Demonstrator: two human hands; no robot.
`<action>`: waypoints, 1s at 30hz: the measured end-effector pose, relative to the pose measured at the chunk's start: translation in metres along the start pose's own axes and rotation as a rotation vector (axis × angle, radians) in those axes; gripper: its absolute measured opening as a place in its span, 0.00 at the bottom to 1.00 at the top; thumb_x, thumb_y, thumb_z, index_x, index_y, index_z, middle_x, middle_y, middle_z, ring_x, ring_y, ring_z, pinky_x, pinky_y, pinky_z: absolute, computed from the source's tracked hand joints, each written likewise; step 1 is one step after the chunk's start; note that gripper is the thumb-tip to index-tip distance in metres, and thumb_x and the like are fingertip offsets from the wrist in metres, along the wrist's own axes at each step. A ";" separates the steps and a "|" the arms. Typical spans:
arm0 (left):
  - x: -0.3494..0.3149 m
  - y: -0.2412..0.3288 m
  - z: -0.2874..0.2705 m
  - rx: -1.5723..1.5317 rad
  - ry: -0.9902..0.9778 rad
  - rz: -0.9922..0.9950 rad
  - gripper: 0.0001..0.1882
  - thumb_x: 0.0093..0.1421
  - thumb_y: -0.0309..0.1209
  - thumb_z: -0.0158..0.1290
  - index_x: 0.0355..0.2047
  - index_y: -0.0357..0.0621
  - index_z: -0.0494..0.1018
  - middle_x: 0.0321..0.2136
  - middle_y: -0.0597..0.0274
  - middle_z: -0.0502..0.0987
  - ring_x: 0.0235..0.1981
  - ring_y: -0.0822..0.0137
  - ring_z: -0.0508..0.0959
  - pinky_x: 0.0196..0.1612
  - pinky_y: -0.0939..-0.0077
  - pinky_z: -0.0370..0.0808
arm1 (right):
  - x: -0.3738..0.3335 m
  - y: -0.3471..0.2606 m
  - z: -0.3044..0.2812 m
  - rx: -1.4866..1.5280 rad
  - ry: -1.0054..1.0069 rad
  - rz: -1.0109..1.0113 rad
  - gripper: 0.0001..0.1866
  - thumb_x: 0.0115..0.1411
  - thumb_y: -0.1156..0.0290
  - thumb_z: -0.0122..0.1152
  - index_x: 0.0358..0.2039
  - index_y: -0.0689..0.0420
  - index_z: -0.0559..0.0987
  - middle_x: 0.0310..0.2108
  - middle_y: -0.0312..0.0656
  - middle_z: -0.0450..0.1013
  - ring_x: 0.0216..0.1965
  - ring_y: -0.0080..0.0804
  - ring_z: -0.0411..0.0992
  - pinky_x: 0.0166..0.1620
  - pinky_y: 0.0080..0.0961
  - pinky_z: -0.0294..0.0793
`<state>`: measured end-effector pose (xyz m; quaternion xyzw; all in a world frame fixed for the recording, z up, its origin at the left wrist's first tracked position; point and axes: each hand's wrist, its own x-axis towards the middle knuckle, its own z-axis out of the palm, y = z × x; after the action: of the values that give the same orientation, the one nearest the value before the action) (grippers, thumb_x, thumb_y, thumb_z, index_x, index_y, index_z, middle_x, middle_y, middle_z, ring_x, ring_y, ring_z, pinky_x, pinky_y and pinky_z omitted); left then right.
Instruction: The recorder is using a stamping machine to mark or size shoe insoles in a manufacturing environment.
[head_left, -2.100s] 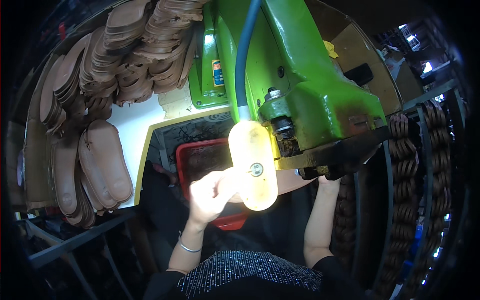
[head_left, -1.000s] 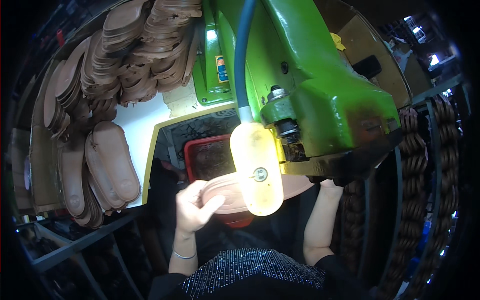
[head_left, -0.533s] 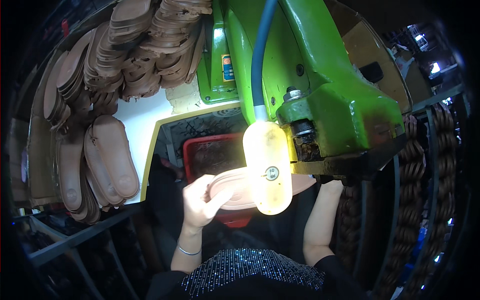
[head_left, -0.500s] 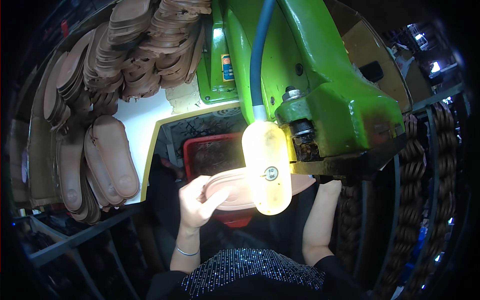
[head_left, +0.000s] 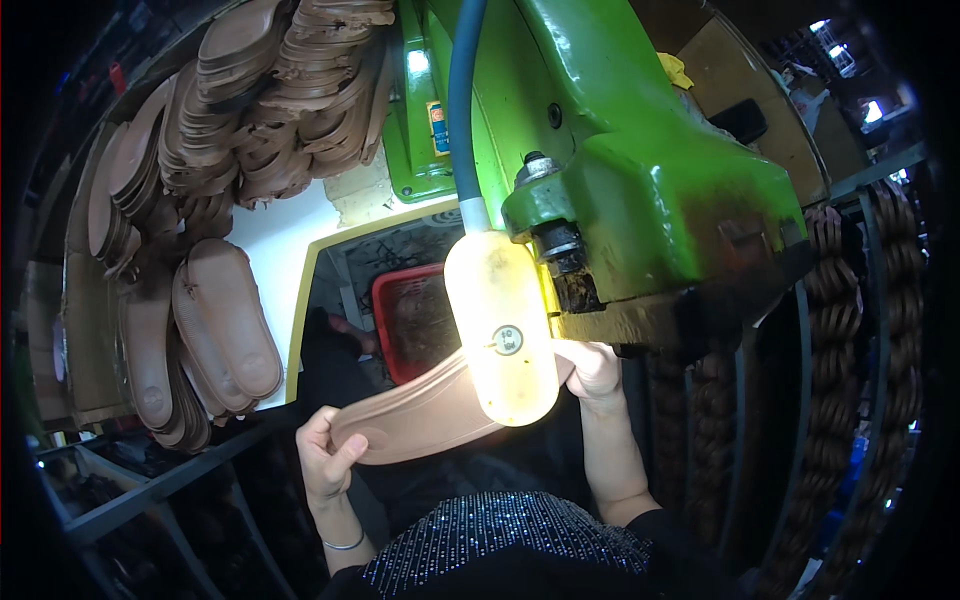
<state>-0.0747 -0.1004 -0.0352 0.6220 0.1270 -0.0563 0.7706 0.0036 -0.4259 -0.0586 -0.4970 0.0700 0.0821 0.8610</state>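
Between my two hands a brown shoe sole (head_left: 415,415) is stretched out sideways, its left end lower than its right. My left hand (head_left: 328,455) grips the left end, thumb on the upper face and fingers behind the edge. At the right end my right hand (head_left: 592,370) closes round the sole, close under the green machine (head_left: 650,200). A lit yellow-white lamp (head_left: 500,385) on a blue hose hangs over the sole and hides part of its right half.
Stacks of brown soles (head_left: 235,130) fill the white table (head_left: 265,240) at left, with loose soles (head_left: 235,320) nearer me. A red basket (head_left: 385,325) sits below the table's cutout. Racks hung with soles (head_left: 835,330) stand at right. A cardboard box (head_left: 750,80) is behind the machine.
The sole has shifted left and come out further from the machine, with its left end dropping lower. My left hand moved left and down; my right hand has come into view at the right end.
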 end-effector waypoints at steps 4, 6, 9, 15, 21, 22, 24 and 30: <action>-0.009 -0.003 0.003 -0.037 -0.059 -0.023 0.14 0.45 0.27 0.62 0.28 0.33 0.70 0.25 0.60 0.76 0.25 0.77 0.74 0.31 0.86 0.70 | 0.004 -0.016 0.027 -0.532 0.017 -0.103 0.21 0.47 0.81 0.65 0.43 0.63 0.72 0.38 0.38 0.71 0.37 0.26 0.71 0.43 0.21 0.71; -0.001 0.013 0.027 0.210 -0.005 0.060 0.14 0.44 0.24 0.63 0.31 0.33 0.71 0.25 0.61 0.77 0.27 0.75 0.76 0.32 0.83 0.72 | 0.007 -0.020 0.037 -0.263 0.072 -0.220 0.25 0.41 0.85 0.69 0.42 0.62 0.73 0.39 0.37 0.71 0.37 0.25 0.70 0.43 0.20 0.70; 0.026 0.039 0.069 0.571 -0.054 0.296 0.16 0.37 0.24 0.67 0.26 0.35 0.73 0.21 0.60 0.78 0.23 0.73 0.78 0.29 0.82 0.73 | 0.006 -0.035 0.026 -0.206 0.074 -0.414 0.24 0.49 0.86 0.56 0.48 0.65 0.67 0.43 0.43 0.70 0.44 0.29 0.70 0.49 0.26 0.68; 0.071 0.075 0.099 0.534 -0.255 0.490 0.10 0.41 0.24 0.63 0.24 0.34 0.74 0.20 0.57 0.77 0.20 0.67 0.79 0.26 0.79 0.73 | 0.006 -0.043 -0.014 -0.085 0.206 -0.398 0.23 0.50 0.84 0.54 0.49 0.63 0.67 0.43 0.39 0.70 0.45 0.24 0.68 0.51 0.21 0.64; 0.083 0.092 0.092 0.564 -0.358 0.475 0.10 0.41 0.25 0.62 0.24 0.35 0.74 0.19 0.55 0.76 0.20 0.68 0.78 0.25 0.80 0.73 | 0.004 -0.032 0.001 0.057 0.261 -0.352 0.21 0.52 0.82 0.53 0.49 0.64 0.66 0.43 0.40 0.70 0.45 0.24 0.68 0.50 0.20 0.65; 0.081 0.094 0.091 0.607 -0.315 0.454 0.12 0.39 0.26 0.65 0.24 0.35 0.74 0.19 0.55 0.77 0.21 0.69 0.79 0.27 0.80 0.74 | 0.003 -0.030 0.006 0.083 0.231 -0.338 0.19 0.52 0.82 0.53 0.47 0.66 0.68 0.41 0.40 0.71 0.42 0.25 0.70 0.47 0.19 0.67; 0.073 0.091 0.081 0.647 -0.248 0.411 0.13 0.38 0.26 0.66 0.24 0.34 0.74 0.20 0.55 0.77 0.21 0.69 0.79 0.27 0.80 0.74 | 0.002 -0.029 0.026 0.140 0.194 -0.311 0.11 0.52 0.81 0.55 0.38 0.68 0.74 0.35 0.41 0.75 0.35 0.24 0.73 0.40 0.18 0.71; 0.054 0.086 0.057 0.817 -0.100 0.334 0.18 0.34 0.30 0.68 0.25 0.36 0.74 0.21 0.57 0.77 0.23 0.65 0.77 0.29 0.75 0.73 | 0.002 -0.002 0.024 -0.035 0.083 -0.378 0.20 0.49 0.86 0.56 0.46 0.64 0.71 0.42 0.40 0.72 0.44 0.29 0.70 0.49 0.26 0.68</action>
<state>0.0057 -0.1331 0.0427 0.8841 -0.0452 -0.0065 0.4651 0.0064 -0.4056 -0.0455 -0.5193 0.0094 -0.1005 0.8486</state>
